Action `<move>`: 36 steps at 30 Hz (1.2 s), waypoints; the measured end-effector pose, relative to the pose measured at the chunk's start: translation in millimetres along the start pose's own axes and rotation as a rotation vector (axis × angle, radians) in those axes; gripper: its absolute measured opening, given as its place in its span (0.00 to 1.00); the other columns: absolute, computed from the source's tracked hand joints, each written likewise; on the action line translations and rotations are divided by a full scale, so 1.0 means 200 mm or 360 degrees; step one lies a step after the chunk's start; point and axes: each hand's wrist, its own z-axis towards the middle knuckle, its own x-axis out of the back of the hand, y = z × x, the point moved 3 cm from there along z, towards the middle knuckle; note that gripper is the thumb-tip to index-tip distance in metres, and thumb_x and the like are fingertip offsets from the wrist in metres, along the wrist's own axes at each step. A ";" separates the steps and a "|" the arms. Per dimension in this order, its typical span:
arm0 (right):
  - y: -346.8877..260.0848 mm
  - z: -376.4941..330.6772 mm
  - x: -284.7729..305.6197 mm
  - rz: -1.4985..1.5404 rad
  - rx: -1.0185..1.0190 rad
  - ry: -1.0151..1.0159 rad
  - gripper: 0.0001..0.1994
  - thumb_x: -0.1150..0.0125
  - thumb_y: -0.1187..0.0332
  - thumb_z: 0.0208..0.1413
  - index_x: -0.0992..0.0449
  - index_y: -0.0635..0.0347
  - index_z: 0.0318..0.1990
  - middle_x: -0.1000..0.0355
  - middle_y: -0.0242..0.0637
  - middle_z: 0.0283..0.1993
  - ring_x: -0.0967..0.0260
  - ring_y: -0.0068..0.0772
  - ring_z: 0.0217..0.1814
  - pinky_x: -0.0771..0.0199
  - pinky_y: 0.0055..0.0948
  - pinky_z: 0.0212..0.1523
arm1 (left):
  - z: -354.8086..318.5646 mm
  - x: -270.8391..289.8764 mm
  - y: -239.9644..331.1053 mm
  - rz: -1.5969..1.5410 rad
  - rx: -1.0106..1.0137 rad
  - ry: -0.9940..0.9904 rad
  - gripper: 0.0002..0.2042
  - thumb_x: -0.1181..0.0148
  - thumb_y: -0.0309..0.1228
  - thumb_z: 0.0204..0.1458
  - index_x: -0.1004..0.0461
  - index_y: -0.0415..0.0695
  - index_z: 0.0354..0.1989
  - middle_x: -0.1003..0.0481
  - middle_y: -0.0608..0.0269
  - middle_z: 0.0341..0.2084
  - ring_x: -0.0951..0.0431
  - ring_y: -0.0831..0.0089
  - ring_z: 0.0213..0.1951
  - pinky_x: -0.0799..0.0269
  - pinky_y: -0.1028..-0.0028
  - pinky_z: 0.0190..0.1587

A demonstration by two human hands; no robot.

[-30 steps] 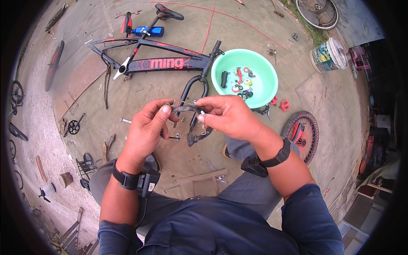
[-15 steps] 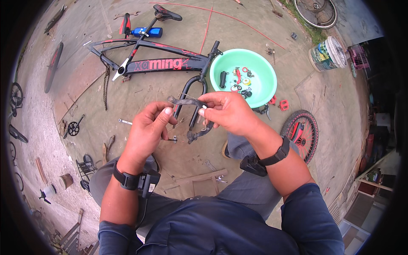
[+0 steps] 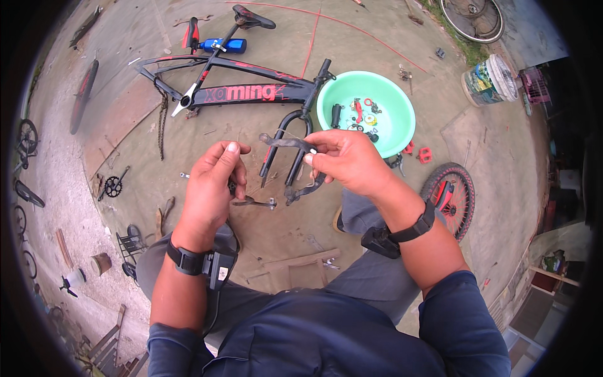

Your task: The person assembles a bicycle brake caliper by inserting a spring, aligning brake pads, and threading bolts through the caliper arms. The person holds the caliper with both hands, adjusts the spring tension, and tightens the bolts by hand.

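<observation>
The hands were apart, each occupied. The right hand (image 3: 345,162) was clamped on a dark curved arm (image 3: 286,143), pinched between thumb and fingers in front of the bicycle frame's (image 3: 245,94) fork; its near end was covered by the fingertips. A second curved arm (image 3: 306,189) showed below the right hand, its upper end hidden there; whether the two were joined could not be told. The left hand (image 3: 215,182) was closed on a slim tool (image 3: 254,202), whose metal end projected toward the right; the rest lay concealed in the fingers, and its type could not be established.

Loose parts (image 3: 358,112) in the green basin (image 3: 402,103) were too small to identify fully. The red-spoked wheel (image 3: 468,201) was partly hidden by the right leg and arm. Another wheel (image 3: 500,28) was cut off at the upper edge.

Large red lettering was legible along the frame's thick tube. The bucket (image 3: 480,88) bore a colourful printed label, its print too small to read.
</observation>
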 end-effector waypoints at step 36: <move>0.01 0.00 0.00 0.0078 -0.0016 -0.0061 0.15 0.37 0.72 0.57 0.23 0.68 0.51 0.24 0.29 0.34 0.26 0.16 0.32 0.29 0.18 0.27 | -0.01 -0.01 -0.01 -0.0067 0.0165 -0.0094 0.14 0.45 0.33 0.62 0.28 0.40 0.52 0.26 0.66 0.26 0.31 0.83 0.18 0.43 0.83 0.20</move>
